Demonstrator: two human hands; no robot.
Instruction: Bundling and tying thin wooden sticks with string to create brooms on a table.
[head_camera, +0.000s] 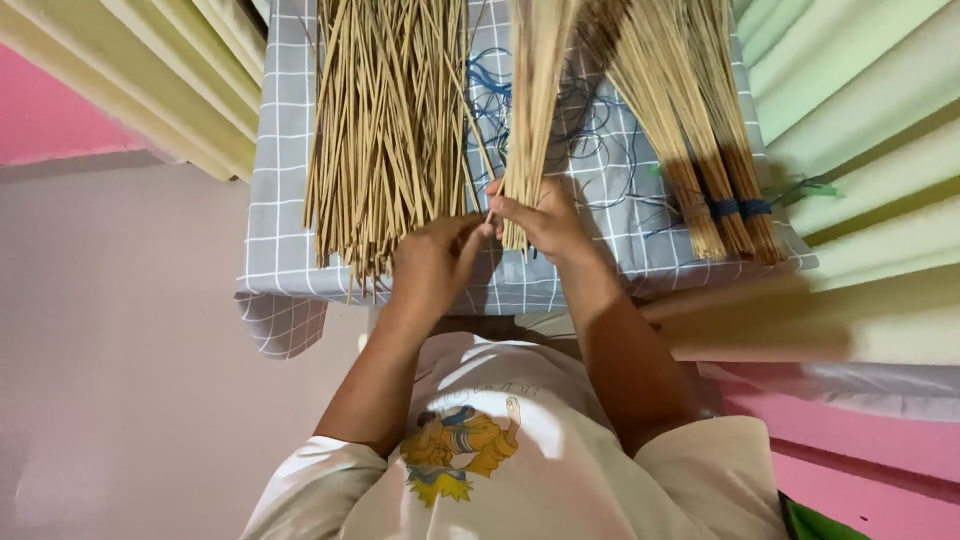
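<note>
Checked grey cloth (290, 150) beneath both hands, left hand (432, 268) and right hand (545, 222), pinching a stick bundle (530, 110).

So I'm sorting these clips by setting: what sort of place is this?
Probably a home room used for handcraft: pink walls, pale curtains, and a checked cloth covered with loose thin sticks and tied bundles.

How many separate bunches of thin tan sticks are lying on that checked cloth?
3. A loose pile of thin tan sticks lies at left, a slim bundle is gripped by the right hand at centre, and a blue-tied bundle rests at right. More may lie beyond the frame.
</note>
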